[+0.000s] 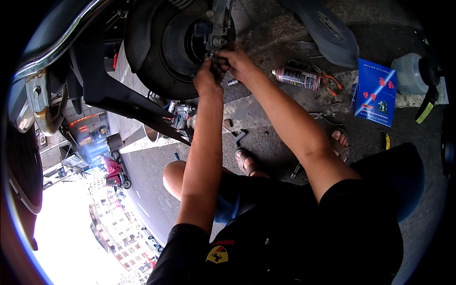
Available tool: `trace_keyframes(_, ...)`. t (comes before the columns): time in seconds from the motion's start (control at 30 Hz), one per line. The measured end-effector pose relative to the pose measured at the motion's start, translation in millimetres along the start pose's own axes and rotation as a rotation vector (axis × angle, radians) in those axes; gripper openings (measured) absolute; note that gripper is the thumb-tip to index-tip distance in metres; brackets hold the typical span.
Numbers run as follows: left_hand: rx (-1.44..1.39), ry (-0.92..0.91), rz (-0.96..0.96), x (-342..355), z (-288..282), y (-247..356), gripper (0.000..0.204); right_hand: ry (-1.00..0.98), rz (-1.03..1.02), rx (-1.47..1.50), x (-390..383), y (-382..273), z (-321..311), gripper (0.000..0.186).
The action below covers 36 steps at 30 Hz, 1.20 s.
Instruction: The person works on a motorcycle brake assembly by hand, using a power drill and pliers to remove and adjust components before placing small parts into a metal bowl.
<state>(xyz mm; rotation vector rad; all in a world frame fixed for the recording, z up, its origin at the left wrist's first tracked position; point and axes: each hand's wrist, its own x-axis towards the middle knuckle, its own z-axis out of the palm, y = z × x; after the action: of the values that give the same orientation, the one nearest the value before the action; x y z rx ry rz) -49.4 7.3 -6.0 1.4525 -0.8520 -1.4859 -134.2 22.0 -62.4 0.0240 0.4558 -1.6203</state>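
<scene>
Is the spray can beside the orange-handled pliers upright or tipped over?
Tipped over: the spray can lies lengthwise on the ground, its narrower end toward the picture's left.

Two hands [207, 79] [236, 63], one spray can [298, 78]

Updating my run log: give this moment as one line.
left hand: at metal strut's lower end, by wheel; right hand: close beside left; grip: unclear; nearby: spray can, orange-handled pliers, blue package

Spray can [297, 78]: small print showed, right of the fingers [229, 55]!
Blue package [376, 92]: red characters blazed, white lettering too, farther right!
Black shirt [294, 228]: red letters topped a yellow badge [218, 255], well below!
</scene>
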Motion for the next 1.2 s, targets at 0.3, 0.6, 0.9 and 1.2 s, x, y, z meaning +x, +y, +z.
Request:
trace_keyframes(0.3,-0.058,-0.062,-0.095,20,-14,-1,0.013,-0.068,0.016,0.030,4,0,0,0.038)
trace_keyframes(0.6,-0.065,-0.051,-0.075,13,-10,-5,0.010,-0.088,-0.007,-0.042,1,-7,1,0.037)
trace_keyframes(0.9,-0.019,-0.076,-0.058,-2,-2,0,0.011,-0.124,-0.017,-0.045,2,-10,-4,0.038)
trace_keyframes(1.2,-0.012,-0.075,-0.029,-4,-5,0,0.012,-0.151,-0.041,-0.048,-2,-9,-3,0.038)
